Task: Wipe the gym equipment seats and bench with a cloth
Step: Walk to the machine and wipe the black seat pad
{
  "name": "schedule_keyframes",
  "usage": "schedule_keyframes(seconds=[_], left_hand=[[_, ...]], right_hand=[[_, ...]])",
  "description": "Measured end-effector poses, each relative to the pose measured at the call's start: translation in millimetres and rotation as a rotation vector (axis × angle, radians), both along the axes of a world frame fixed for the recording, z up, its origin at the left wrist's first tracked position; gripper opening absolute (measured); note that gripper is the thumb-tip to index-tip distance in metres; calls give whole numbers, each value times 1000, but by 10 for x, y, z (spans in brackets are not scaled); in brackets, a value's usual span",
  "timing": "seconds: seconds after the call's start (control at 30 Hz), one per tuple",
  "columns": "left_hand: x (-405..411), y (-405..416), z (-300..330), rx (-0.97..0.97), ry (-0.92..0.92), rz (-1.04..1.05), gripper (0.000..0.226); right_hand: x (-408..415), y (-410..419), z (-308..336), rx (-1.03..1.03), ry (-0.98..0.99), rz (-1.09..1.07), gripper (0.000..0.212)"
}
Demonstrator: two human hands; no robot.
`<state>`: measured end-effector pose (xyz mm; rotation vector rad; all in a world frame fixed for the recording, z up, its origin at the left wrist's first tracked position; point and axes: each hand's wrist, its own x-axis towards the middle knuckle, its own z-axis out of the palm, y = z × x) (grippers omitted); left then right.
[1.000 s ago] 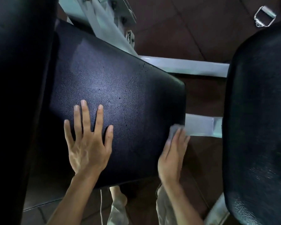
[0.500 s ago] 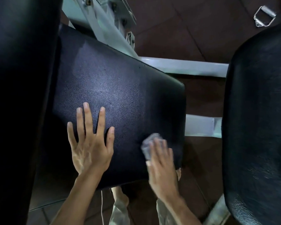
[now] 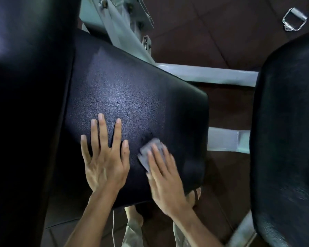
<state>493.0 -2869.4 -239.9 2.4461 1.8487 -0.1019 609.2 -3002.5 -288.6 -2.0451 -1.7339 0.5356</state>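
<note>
Your left hand (image 3: 103, 161) lies flat on the black seat pad (image 3: 137, 107), palm down, fingers spread apart and pointing toward 12 o'clock, holding nothing. Just beside it, toward 3 o'clock, your right hand (image 3: 165, 177) presses a small grey cloth (image 3: 147, 154) onto the pad; the fingers lie fairly flat and close together on top of the cloth, pinning it rather than gripping it, and the hand is blurred. The cloth sits on the near half of the pad, its far edge poking out past your fingertips toward 11 o'clock. A pale metal frame (image 3: 203, 73) runs out from under the pad toward 3 o'clock. A second dark pad (image 3: 289, 139) fills the 3 o'clock edge, and a large dark cushion (image 3: 25, 104) fills the 9 o'clock side. A metal handle (image 3: 294, 19) lies on the floor (image 3: 221, 29) near 1 o'clock.
</note>
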Motion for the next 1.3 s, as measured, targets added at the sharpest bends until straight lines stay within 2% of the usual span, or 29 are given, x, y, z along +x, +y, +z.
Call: schedule_keyframes(seconds=[0.03, 0.1, 0.2, 0.27, 0.33, 0.4, 0.47, 0.53, 0.6, 0.67, 0.73, 0.8, 0.87, 0.93, 1.0, 1.1, 1.2, 1.3], left_hand=[[-1, -3, 0, 3, 2, -3, 58], [-6, -3, -6, 12, 20, -13, 59], [-15, -7, -16, 17, 24, -21, 60], [-19, -14, -30, 26, 28, -20, 60], [-12, -13, -36, 18, 15, -16, 59], [-12, -11, -30, 14, 0, -4, 59], [-12, -14, -18, 11, 0, -3, 59], [-8, -10, -21, 9, -2, -4, 59], [-13, -13, -29, 14, 5, -12, 59], [-22, -17, -36, 23, 9, -18, 59], [-21, -17, -44, 29, 16, -17, 59], [-22, -22, -46, 31, 17, -20, 59], [-24, -23, -49, 25, 11, -22, 59], [-27, -26, -43, 26, 14, -17, 58], [-35, -28, -37, 28, 21, -22, 58], [-31, -14, -36, 27, 19, -22, 58], [-38, -26, -35, 36, 19, -30, 58], [-40, -21, -48, 42, 20, -39, 58]], right_hand=[[85, -275, -79, -43, -14, -55, 54], [370, -344, -215, -125, 29, -301, 54], [916, 506, -292, -129, 159, -737, 55], [1245, 1362, -294, -76, 161, -872, 56], [1131, 1882, -206, 47, 68, -725, 55], [641, 1817, -80, 105, 3, -410, 52], [206, 1198, 67, 90, 41, -166, 52], [31, 337, 13, 22, 53, -68, 54], [146, -300, -111, -64, 64, -183, 54], [453, -350, -238, -126, 116, -440, 55], [770, 127, -288, -164, 175, -687, 58], [1038, 874, -306, -132, 219, -822, 59], [976, 1489, -235, -20, 151, -731, 58], [570, 1623, -84, 63, 81, -439, 57], [179, 1274, 99, 81, 88, -152, 55], [46, 330, 23, 28, 56, 46, 56], [374, -221, -149, -47, 30, -38, 54], [728, 313, -222, -121, 124, -395, 56]])
